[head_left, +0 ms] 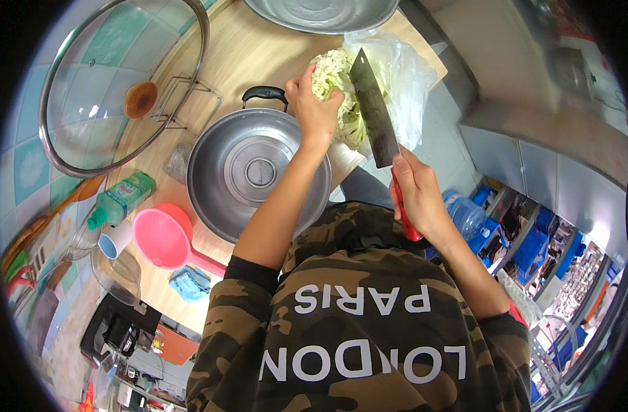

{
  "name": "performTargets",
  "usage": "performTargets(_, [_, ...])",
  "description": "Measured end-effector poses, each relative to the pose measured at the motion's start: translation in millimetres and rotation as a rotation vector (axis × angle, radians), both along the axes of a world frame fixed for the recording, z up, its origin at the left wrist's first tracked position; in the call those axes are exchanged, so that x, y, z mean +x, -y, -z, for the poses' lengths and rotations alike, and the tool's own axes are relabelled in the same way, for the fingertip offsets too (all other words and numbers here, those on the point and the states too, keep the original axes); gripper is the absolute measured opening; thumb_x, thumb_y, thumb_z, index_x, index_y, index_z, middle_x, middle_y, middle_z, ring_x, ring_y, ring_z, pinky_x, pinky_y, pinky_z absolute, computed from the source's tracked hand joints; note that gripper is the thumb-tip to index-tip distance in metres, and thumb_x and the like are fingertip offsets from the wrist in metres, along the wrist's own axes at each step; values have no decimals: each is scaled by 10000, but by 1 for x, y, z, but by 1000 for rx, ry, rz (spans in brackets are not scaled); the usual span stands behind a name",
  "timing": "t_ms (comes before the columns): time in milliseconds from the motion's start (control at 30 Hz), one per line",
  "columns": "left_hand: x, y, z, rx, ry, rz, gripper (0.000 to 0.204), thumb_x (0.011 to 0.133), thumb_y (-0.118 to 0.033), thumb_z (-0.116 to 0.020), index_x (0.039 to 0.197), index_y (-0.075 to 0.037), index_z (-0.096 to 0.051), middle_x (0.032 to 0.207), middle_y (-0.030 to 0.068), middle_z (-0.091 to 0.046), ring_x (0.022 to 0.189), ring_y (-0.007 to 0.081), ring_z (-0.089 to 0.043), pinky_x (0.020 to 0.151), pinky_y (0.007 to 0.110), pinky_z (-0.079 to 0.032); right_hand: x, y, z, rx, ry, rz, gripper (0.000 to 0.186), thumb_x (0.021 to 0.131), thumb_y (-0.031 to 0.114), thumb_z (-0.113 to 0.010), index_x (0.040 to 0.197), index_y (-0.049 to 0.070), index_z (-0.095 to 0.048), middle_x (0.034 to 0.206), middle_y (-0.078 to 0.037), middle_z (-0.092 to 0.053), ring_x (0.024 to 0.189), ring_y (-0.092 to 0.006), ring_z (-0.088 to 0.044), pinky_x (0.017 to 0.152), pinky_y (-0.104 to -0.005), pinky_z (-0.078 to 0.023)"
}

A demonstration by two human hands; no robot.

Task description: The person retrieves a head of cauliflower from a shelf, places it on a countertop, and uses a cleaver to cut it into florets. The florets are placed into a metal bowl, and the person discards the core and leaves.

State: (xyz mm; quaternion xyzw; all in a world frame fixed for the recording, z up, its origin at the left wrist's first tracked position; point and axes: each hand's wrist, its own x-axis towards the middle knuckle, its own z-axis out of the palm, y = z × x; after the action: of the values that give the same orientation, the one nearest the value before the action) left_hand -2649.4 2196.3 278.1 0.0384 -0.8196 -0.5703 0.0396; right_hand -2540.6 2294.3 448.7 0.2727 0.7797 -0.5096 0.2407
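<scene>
While the left grip [315, 113] has fingers and thumb clamped on the cauliflower [332, 71] over the counter [255, 58], the right grip [418, 191] is wrapped round the red handle [408, 226] of a cleaver [373, 110]. Cauliflower's just left of the cleaver, whose long axis slants up-left toward its tip, and the left grip is way nearer. Can't tell if cauliflower and cleaver actually touch, tbh.

The cauliflower [332, 74] is creamy white with pale green; the knife [374, 113] has a dark grey blade [371, 96] and red handle [410, 231]. The pan [214, 168] is silver-grey, the dipper [160, 238] pink, the bottle [125, 198] green, the surface [255, 55] pale wood-grained, the clothing [327, 275] brown-and-black camouflage.
</scene>
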Motion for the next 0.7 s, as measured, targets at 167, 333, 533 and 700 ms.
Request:
performTargets(167, [-8, 6, 4, 20, 75, 13, 561, 666, -164, -684, 1189, -30, -530, 1009, 160, -457, 983, 300, -473, 901, 364, -379, 2, -1, -5, 32, 61, -38, 401, 985, 270, -294, 1213, -14, -461, 490, -27, -427, 381, -106, -410, 394, -253, -371])
performTargets(333, [-1, 4, 2, 15, -23, 33, 591, 641, -81, -689, 1200, -59, -499, 1037, 159, -424, 989, 309, -440, 897, 367, -366, -7, -7, 4, 15, 15, -37, 392, 985, 262, -291, 1174, -19, -486, 490, -30, -432, 379, -106, -412, 390, -253, -369])
performTargets(533, [8, 5, -4, -36, -137, 34, 554, 654, -77, -687, 1184, -74, -525, 1047, 153, -426, 1000, 313, -447, 891, 368, -375, -6, -14, 8, -21, 9, -24, 377, 981, 265, -295, 1068, -34, -508, 494, -48, -447, 357, -110, -404, 370, -252, -353])
performTargets(700, [23, 6, -17, -285, -459, 149, 554, 655, -55, -694, 1186, -103, -542, 1025, 107, -416, 999, 277, -461, 884, 340, -396, -9, -25, 10, -139, 39, 21, 356, 972, 286, -321, 952, -23, -497, 497, -57, -452, 349, -116, -400, 361, -251, -349])
